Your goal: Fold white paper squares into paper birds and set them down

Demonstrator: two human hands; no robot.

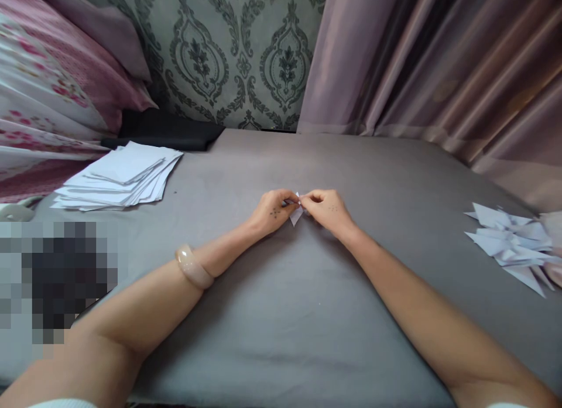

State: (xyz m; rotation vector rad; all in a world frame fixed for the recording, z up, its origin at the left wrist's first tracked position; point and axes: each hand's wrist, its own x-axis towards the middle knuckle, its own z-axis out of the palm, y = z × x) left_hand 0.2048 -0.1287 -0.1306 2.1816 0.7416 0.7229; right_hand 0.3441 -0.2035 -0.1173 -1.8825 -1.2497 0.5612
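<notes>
A small piece of folded white paper is pinched between my two hands over the middle of the grey-covered surface. My left hand grips it from the left with thumb and forefinger, and a pale bangle circles that wrist. From the right, my right hand holds the same paper, its fingertips almost meeting those of the left. One pointed corner hangs below the fingers and a small tip shows above them. The rest of its shape is hidden by my fingers.
A fanned stack of white paper sheets lies at the left, near a folded black cloth. On the far right is a pile of pointed folded papers. Mauve curtains and a patterned wall border the back.
</notes>
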